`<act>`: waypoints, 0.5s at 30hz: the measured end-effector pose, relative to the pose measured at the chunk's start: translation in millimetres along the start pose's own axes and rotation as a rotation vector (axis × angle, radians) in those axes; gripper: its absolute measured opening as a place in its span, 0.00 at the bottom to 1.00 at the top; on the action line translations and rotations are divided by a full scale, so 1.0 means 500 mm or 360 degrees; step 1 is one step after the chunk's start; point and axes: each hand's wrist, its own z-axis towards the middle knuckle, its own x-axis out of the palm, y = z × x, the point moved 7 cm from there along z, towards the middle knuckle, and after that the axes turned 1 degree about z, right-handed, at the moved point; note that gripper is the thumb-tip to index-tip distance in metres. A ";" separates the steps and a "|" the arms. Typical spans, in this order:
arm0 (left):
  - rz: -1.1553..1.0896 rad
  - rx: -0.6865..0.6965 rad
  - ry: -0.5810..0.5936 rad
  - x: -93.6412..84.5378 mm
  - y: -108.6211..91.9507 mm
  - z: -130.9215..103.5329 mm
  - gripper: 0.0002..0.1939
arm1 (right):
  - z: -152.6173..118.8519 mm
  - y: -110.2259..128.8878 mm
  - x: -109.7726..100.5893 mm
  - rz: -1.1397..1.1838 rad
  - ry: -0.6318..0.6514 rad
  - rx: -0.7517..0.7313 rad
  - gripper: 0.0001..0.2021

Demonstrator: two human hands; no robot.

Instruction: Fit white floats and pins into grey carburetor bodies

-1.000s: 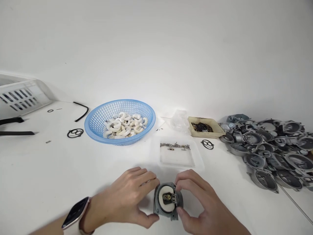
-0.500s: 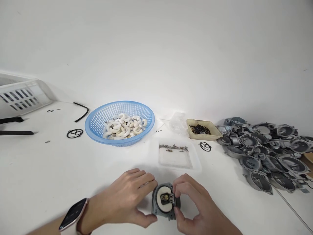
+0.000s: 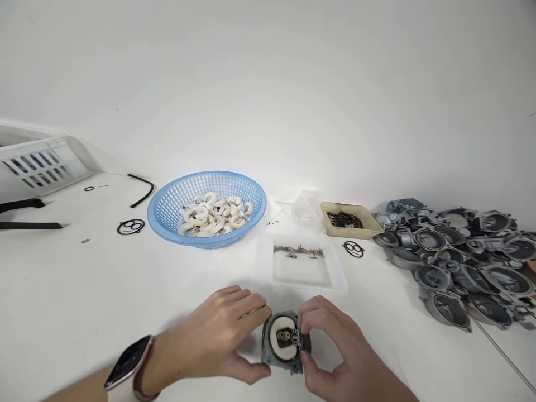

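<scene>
A grey metal carburetor body (image 3: pixel 268 357) lies at the bottom middle, its round opening facing up. Inside it sits a white C-shaped float (image 3: pixel 277 334), with a brass part at its centre. My left hand (image 3: pixel 226 335) grips the body's left side, fingertips at the upper corner and thumb at the lower one. On the other side, my right hand (image 3: pixel 335 346) has thumb and index finger closed at the float's hinge end, by the right rim. Whether a small pin is between those fingertips I cannot tell.
A blue basket (image 3: pixel 167 226) holds several white floats. Small metal parts lie in a clear tray (image 3: pixel 335 268); a cream tray (image 3: pixel 371 223) holds black rubber gaskets. Metal carburetor bodies (image 3: pixel 452 257) are heaped at right. At left are a white crate (image 3: pixel 75 162) and a loose gasket (image 3: pixel 130 226).
The view has shifted slightly. Both hands keep nearly the same hold on the carburetor body, and the float stays seated in it.
</scene>
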 end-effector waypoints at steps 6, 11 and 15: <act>-0.0014 -0.0002 0.0018 0.000 0.000 0.004 0.25 | 0.002 0.004 -0.001 -0.0034 -0.0021 -0.0013 0.17; -0.0039 -0.0010 0.0017 -0.001 0.001 0.004 0.26 | 0.005 0.008 -0.002 -0.0068 -0.0045 -0.0029 0.16; -0.0040 -0.0029 0.0036 0.001 0.004 0.002 0.25 | 0.004 0.008 0.000 -0.0070 -0.0029 -0.0028 0.16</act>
